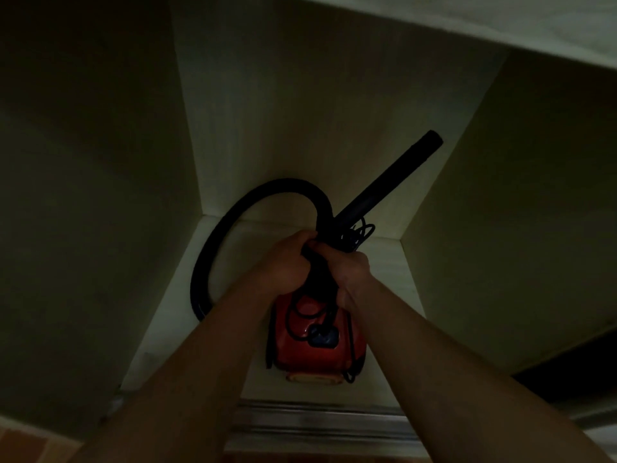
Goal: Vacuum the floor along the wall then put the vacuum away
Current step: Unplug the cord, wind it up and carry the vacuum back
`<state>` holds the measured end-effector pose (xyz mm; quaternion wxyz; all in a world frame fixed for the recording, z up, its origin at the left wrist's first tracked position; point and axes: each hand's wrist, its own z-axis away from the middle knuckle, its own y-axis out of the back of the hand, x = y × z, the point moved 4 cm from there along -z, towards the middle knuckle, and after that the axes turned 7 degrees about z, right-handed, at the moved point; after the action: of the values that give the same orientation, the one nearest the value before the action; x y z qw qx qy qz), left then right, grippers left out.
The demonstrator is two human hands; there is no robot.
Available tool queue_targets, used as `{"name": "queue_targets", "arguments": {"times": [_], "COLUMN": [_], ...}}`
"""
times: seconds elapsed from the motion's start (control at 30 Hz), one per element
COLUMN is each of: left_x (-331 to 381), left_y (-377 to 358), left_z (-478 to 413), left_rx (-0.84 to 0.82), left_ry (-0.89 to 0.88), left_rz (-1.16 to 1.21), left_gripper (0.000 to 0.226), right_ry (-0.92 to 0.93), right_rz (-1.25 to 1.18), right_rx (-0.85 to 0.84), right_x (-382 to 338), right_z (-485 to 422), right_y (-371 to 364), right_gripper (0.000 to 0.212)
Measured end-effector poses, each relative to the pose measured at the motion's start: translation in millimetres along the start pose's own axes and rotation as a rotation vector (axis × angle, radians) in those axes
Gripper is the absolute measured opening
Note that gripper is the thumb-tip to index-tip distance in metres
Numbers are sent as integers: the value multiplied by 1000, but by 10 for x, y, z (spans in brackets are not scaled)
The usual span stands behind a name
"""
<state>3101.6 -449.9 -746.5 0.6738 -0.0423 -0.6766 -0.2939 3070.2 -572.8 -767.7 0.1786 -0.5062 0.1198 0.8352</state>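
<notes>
On the floor of the dim, pale-walled cupboard (pixel 173 329), near its front edge, sits the red plastic canister vacuum (pixel 310 342), and I have both hands on the black part at its top. My left hand (pixel 283 259) and right hand (pixel 350 265) meet there, the fingers of each curled tight round that black part. In this light I cannot tell whether it is the carry handle or the hose end. The black flexible hose (pixel 213 248) loops out toward the cupboard's left wall and back. The black rigid tube (pixel 394 175) leans up toward the rear right corner, and the thin black cord (pixel 359 233) lies bunched just beyond my right hand. I judge the vacuuming done and the putting away in hand. The next move calls for letting go 1 hand at a time, with nothing overhanging the metal door track (pixel 317 419) at the front edge.
</notes>
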Motion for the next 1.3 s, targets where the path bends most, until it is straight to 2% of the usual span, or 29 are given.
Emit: {"name": "queue_targets", "arguments": {"times": [0.27, 0.5, 0.77, 0.87, 1.0, 1.13, 1.23, 1.3], "left_x": [-143, -212, -179, -174, -152, -134, -105, -83], "left_y": [1, 54, 62, 52, 57, 58, 78, 81], "left_z": [-16, 15, 174, 223, 228, 259, 330, 373], "left_rx": [-12, -5, 48, 65, 89, 98, 103, 110], "left_ry": [5, 38, 76, 99, 115, 125, 134, 119], "left_rz": [82, 121, 246, 235, 184, 151, 131, 122], "left_gripper": [53, 43, 36, 31, 29, 28, 44, 47], "right_ry": [35, 49, 87, 120, 84, 50, 65, 74], "right_rz": [45, 59, 49, 83, 132, 188, 229, 256], "right_rx": [30, -32, -29, 22, 76, 106, 112, 128], "right_x": [52, -12, 74, 61, 54, 84, 79, 37], "right_z": [-151, -68, 48, 105, 166, 208, 296, 374], "right_y": [-30, 23, 111, 156, 274, 389, 478, 516], "right_gripper": [20, 20, 46, 31, 51, 97, 99, 84]}}
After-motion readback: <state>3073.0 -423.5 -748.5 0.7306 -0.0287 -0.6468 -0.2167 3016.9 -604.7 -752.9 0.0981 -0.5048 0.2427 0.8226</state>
